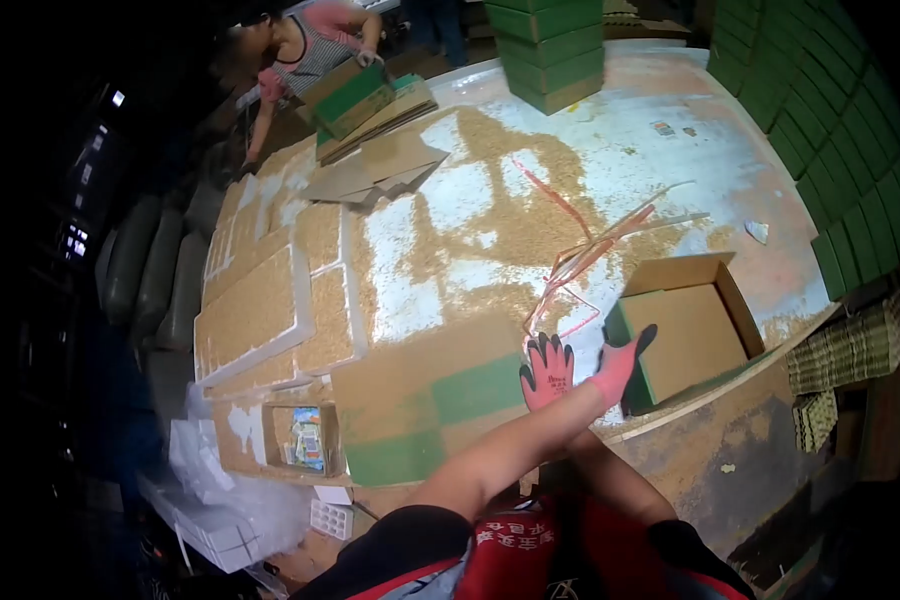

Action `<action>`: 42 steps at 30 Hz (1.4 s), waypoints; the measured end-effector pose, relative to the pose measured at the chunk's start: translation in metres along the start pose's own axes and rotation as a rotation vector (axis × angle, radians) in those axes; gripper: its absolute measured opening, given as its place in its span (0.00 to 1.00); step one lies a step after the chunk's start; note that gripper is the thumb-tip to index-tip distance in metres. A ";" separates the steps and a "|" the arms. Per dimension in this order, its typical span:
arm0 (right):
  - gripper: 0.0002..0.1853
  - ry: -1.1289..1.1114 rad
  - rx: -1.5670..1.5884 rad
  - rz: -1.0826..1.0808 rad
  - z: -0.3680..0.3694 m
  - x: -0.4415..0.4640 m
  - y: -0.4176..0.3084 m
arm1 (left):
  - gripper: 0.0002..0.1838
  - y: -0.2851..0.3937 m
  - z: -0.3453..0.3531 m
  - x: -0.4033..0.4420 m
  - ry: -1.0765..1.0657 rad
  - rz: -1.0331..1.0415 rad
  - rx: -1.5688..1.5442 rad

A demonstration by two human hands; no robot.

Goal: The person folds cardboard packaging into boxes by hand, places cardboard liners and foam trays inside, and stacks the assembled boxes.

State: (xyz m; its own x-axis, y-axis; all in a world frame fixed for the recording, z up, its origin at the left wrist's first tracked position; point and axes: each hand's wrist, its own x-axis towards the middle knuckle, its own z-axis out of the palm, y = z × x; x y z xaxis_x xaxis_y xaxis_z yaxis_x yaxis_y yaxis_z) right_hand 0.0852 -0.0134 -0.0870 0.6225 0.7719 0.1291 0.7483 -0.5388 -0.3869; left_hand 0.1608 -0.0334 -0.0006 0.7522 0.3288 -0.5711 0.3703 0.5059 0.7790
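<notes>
My arms cross in front of me. My left hand, in a pink glove with dark fingertips, reaches right and grips the left wall of an open cardboard box. Its thumb points up inside the wall, and the other fingers are partly hidden. No contents show in the box, which stands near the table's right front edge. Left of it, my right hand, gloved alike, lies palm down with fingers spread. Beside that hand is a flat brown and green cardboard sheet, and just beyond it are pink and pale straps.
Husk-filled white trays sit on the left. A small box of packets is at the near left. Stacked green boxes stand at the back, with more along the right. Across the table, a person handles a box.
</notes>
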 end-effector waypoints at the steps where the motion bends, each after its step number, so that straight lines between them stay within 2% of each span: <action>1: 0.38 -0.014 0.085 -0.046 -0.010 -0.013 -0.008 | 0.49 -0.006 -0.005 0.008 -0.066 0.027 0.024; 3: 0.39 -0.088 0.137 -0.111 -0.032 -0.027 -0.028 | 0.52 -0.015 -0.021 0.017 -0.217 0.086 0.079; 5: 0.40 -0.194 0.072 -0.149 -0.050 -0.031 -0.058 | 0.51 -0.011 -0.030 0.010 0.003 0.109 0.597; 6: 0.42 -0.173 0.150 -0.025 -0.046 -0.027 -0.065 | 0.51 0.000 -0.034 -0.002 0.119 0.124 0.853; 7: 0.43 -0.145 0.226 0.093 -0.037 -0.014 -0.068 | 0.49 0.006 -0.043 -0.021 0.174 0.308 0.924; 8: 0.45 -0.105 0.305 0.208 -0.026 0.001 -0.072 | 0.47 0.020 -0.066 -0.050 0.143 0.395 0.859; 9: 0.49 -0.038 0.090 0.203 0.000 0.004 -0.069 | 0.45 0.034 -0.099 -0.078 0.097 0.498 0.806; 10: 0.47 -0.004 0.188 0.241 0.002 0.008 -0.066 | 0.39 0.046 -0.138 -0.099 0.101 0.605 0.869; 11: 0.44 0.045 0.285 0.274 0.000 0.016 -0.059 | 0.35 0.063 -0.180 -0.132 0.078 0.530 0.685; 12: 0.42 0.092 0.383 0.302 -0.009 0.024 -0.052 | 0.30 0.049 -0.231 -0.148 0.133 0.585 0.523; 13: 0.40 0.025 0.539 0.351 -0.029 0.025 -0.049 | 0.25 0.020 -0.298 -0.153 0.270 0.549 0.582; 14: 0.40 -0.020 0.529 0.397 -0.032 0.025 -0.045 | 0.23 -0.012 -0.364 -0.160 0.408 0.517 0.579; 15: 0.40 -0.077 0.522 0.440 -0.033 0.027 -0.045 | 0.23 0.009 -0.373 -0.214 0.612 0.363 0.598; 16: 0.39 0.018 0.468 0.428 -0.040 0.027 -0.054 | 0.24 -0.005 -0.416 -0.224 0.632 0.455 0.585; 18: 0.36 0.192 0.349 0.397 -0.076 0.016 -0.085 | 0.27 0.021 -0.434 -0.262 0.715 0.526 0.858; 21: 0.28 0.134 1.132 0.191 -0.144 0.011 -0.109 | 0.32 0.104 -0.384 -0.306 0.998 0.935 1.217; 22: 0.22 0.098 1.224 0.101 -0.159 0.009 -0.113 | 0.33 0.126 -0.367 -0.318 0.977 0.997 1.297; 24: 0.21 0.059 1.195 0.054 -0.182 0.003 -0.119 | 0.30 0.148 -0.365 -0.318 0.780 1.041 1.502; 25: 0.20 -0.080 1.157 0.249 -0.193 0.000 -0.116 | 0.27 0.146 -0.379 -0.299 0.634 1.101 1.436; 26: 0.23 0.070 0.907 0.199 -0.191 -0.004 -0.113 | 0.30 0.144 -0.381 -0.293 0.578 1.081 1.508; 28: 0.32 0.348 0.401 0.080 -0.184 0.000 -0.109 | 0.27 0.122 -0.371 -0.296 0.504 1.098 1.705; 29: 0.38 0.469 0.367 0.054 -0.210 0.002 -0.131 | 0.25 0.108 -0.371 -0.281 0.452 1.114 1.789; 30: 0.38 0.558 0.257 -0.077 -0.235 0.002 -0.158 | 0.23 0.103 -0.356 -0.286 0.432 1.157 1.753; 32: 0.34 0.291 0.024 -0.434 -0.227 0.014 -0.177 | 0.23 0.099 -0.337 -0.285 0.538 1.157 1.720; 33: 0.31 -0.064 -0.025 -0.471 -0.206 0.025 -0.171 | 0.23 0.103 -0.330 -0.289 0.584 1.184 1.674; 34: 0.30 -0.044 -0.132 -0.526 -0.209 0.032 -0.172 | 0.33 0.105 -0.334 -0.293 0.570 1.194 1.747; 36: 0.30 -0.073 -0.014 -0.540 -0.200 0.057 -0.163 | 0.30 0.112 -0.323 -0.308 0.536 1.209 1.750; 38: 0.33 -0.108 -0.188 -0.702 -0.204 0.081 -0.161 | 0.27 0.098 -0.322 -0.302 0.424 1.168 1.687; 39: 0.36 -0.242 -0.178 -0.516 -0.221 0.085 -0.186 | 0.26 0.092 -0.324 -0.302 0.366 1.141 1.659; 40: 0.37 -0.097 -0.211 -0.584 -0.223 0.087 -0.201 | 0.26 0.096 -0.322 -0.306 0.205 1.161 1.719; 42: 0.30 0.054 -0.026 -0.965 -0.262 0.087 -0.236 | 0.27 0.119 -0.305 -0.330 -0.100 1.197 1.805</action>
State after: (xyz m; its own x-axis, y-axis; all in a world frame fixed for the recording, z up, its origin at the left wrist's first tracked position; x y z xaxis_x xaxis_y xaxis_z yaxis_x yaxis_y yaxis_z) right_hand 0.0229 0.0922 0.2548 -0.2541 0.8698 0.4229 0.9474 0.3118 -0.0721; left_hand -0.2097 0.1619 0.2013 0.9506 -0.2313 0.2072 -0.2420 -0.9699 0.0273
